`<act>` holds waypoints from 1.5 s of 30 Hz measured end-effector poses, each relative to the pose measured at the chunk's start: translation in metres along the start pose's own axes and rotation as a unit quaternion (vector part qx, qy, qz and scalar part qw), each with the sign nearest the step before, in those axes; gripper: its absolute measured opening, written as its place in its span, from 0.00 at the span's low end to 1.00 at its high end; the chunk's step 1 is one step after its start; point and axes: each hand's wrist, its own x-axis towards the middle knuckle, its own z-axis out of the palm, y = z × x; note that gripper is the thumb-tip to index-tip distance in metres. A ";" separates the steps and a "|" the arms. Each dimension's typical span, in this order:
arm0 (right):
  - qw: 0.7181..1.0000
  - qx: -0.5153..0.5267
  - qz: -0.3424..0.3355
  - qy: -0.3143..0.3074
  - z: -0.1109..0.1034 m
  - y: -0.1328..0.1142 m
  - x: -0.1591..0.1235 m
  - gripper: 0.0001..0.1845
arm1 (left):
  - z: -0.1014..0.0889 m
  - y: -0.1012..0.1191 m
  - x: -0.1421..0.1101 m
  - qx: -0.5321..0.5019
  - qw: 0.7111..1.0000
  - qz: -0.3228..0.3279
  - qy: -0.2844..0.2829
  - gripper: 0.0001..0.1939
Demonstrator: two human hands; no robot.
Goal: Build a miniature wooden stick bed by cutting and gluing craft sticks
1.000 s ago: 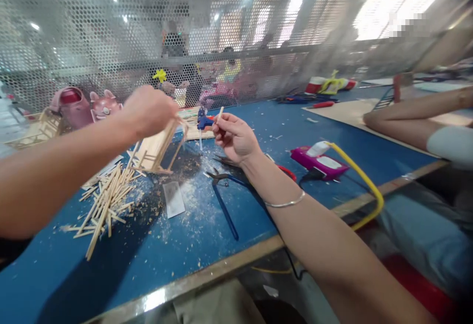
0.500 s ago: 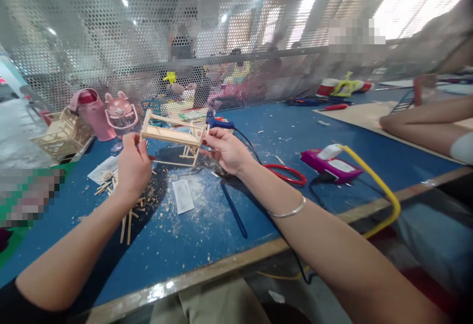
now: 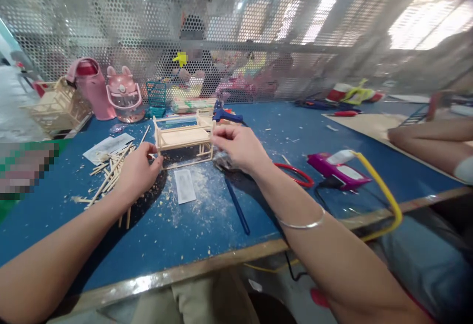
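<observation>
A small bed-like model of thin wooden sticks (image 3: 185,138), with a flat panel and corner posts, stands upright, low at the table's middle. My left hand (image 3: 138,171) has its thumb and fingertips closed about the lower left corner post. At the right end, my right hand (image 3: 238,149) pinches the post between thumb and fingers; its fingertips hide part of that end. Loose wooden sticks (image 3: 111,174) lie in a pile beside my left hand. In front of the model are a small white packet (image 3: 185,186) and a dark blue pen-like rod (image 3: 237,207).
A blue glue gun (image 3: 227,115) lies behind the model. Pink bottles (image 3: 123,98) and another stick model (image 3: 61,105) stand at back left. On the right are a red ring (image 3: 295,174), a purple power strip (image 3: 338,171) with a yellow cable, and another person's arm (image 3: 432,134).
The stick model has come down from a raised, tilted hold to stand level on the table. Both hands moved with it, and the view shifted slightly.
</observation>
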 end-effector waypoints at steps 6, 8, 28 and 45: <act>0.972 -0.049 0.089 -0.210 0.018 0.007 -0.009 0.09 | -0.007 0.008 -0.010 0.017 0.995 0.055 0.080 0.13; 0.971 -0.069 0.105 -0.205 0.023 0.012 -0.009 0.09 | -0.007 0.014 -0.015 -0.001 0.994 0.091 0.068 0.11; 0.978 0.140 0.061 -0.142 0.014 0.005 -0.005 0.04 | 0.018 0.047 0.001 -0.124 0.986 0.102 -0.035 0.11; 0.979 -0.171 -0.077 -0.086 0.011 0.009 -0.002 0.07 | 0.033 0.033 0.006 0.046 0.980 0.163 -0.103 0.15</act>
